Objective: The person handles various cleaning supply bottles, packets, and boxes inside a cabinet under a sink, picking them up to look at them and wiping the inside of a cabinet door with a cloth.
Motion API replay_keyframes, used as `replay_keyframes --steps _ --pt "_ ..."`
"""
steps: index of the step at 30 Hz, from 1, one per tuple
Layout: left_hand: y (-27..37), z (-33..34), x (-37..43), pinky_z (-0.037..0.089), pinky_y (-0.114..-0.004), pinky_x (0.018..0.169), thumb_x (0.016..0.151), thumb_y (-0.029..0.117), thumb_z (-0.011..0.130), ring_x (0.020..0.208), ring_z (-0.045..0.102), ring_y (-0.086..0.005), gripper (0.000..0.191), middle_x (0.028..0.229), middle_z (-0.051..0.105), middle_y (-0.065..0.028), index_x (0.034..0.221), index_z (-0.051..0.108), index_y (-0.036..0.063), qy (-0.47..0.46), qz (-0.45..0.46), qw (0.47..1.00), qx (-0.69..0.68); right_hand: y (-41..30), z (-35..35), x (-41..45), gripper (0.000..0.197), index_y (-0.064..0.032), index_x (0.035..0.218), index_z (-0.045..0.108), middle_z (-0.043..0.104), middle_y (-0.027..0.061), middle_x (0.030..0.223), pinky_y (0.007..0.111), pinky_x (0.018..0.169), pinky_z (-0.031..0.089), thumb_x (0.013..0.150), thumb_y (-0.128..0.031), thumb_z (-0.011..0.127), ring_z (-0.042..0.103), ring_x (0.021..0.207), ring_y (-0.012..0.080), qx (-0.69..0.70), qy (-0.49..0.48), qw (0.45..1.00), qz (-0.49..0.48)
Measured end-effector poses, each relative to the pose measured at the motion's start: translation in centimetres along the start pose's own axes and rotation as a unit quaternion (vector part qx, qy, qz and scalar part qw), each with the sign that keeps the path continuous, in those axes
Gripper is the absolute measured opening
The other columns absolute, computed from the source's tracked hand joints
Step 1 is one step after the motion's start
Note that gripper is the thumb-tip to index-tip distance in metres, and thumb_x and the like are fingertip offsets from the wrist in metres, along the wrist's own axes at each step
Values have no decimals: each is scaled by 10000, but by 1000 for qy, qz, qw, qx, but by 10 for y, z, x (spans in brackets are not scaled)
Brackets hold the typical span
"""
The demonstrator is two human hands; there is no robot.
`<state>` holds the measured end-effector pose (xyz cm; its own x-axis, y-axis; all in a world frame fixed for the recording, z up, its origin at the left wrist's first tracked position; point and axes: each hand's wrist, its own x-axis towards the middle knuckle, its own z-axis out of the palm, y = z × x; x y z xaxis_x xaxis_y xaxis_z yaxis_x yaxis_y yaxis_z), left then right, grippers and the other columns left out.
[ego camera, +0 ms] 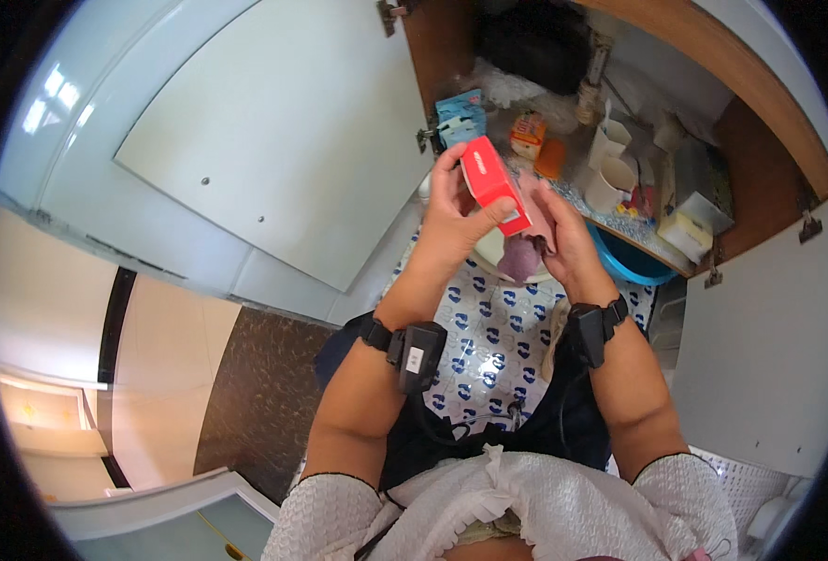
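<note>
My left hand (456, 217) grips a small red cardboard box (494, 186) with white writing, its thumb across the lower end. Close beside it, my right hand (568, 238) holds a pinkish-mauve cloth (520, 259) that hangs down from the fingers and lies against the box's right side. Both hands are in front of an open low cabinet. Under them, partly hidden, is a pale round basin (487, 251). On the cabinet's shelf are a blue packet (461, 116), an orange and white packet (527, 133) and an orange block (550, 158).
White cabinet doors stand open at left (280, 140) and right (764, 336). The shelf also holds a cream cup (610, 184), a yellow and white packet (686, 235) and a drain pipe (588, 98). A blue basin (635, 261) sits below the shelf's right edge.
</note>
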<state>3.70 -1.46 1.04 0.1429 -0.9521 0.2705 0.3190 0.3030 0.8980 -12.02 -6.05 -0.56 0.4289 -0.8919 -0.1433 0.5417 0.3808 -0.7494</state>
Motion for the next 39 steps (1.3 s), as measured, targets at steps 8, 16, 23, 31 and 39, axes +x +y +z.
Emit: replay_keyframes --steps 8,16,23,31,39 --pt "-14 1 4 418 -353 962 596 171 856 1127 497 -198 974 1235 498 -105 1374 282 49 -15 44 994 97 -1 -19 3 434 -48 1236 507 587 94 1175 315 868 479 961 -376 432 583 1035 181 -36 -65 997 33" --pt "25 -10 -25 429 -324 914 609 120 767 1085 513 -207 970 1211 508 -130 1414 227 86 -24 21 997 64 23 1 -13 473 -50 1230 483 588 92 1150 323 857 474 947 -428 454 585 1010 196 -80 -57 994 49" --pt "42 -14 -27 445 -312 877 606 83 750 1039 527 -222 1054 1191 518 -154 1454 123 79 -106 -3 994 0 15 16 -12 499 -48 1278 451 569 104 1196 364 897 464 947 -421 451 572 1053 223 -56 -44 994 88" --pt "28 -29 -20 413 -322 954 555 187 848 1161 488 -237 1120 1323 450 -170 1436 170 56 -71 44 980 181 29 -5 8 420 -40 1260 467 585 102 1167 348 871 476 960 -333 452 592 1005 205 -58 -113 987 100" --pt "22 -7 -22 383 -320 994 613 158 818 1201 458 -195 1017 1319 443 -146 1415 209 14 -49 47 969 239 22 13 -4 380 -8 1272 464 591 82 1146 277 836 487 963 -230 468 598 975 142 -81 -58 995 1"
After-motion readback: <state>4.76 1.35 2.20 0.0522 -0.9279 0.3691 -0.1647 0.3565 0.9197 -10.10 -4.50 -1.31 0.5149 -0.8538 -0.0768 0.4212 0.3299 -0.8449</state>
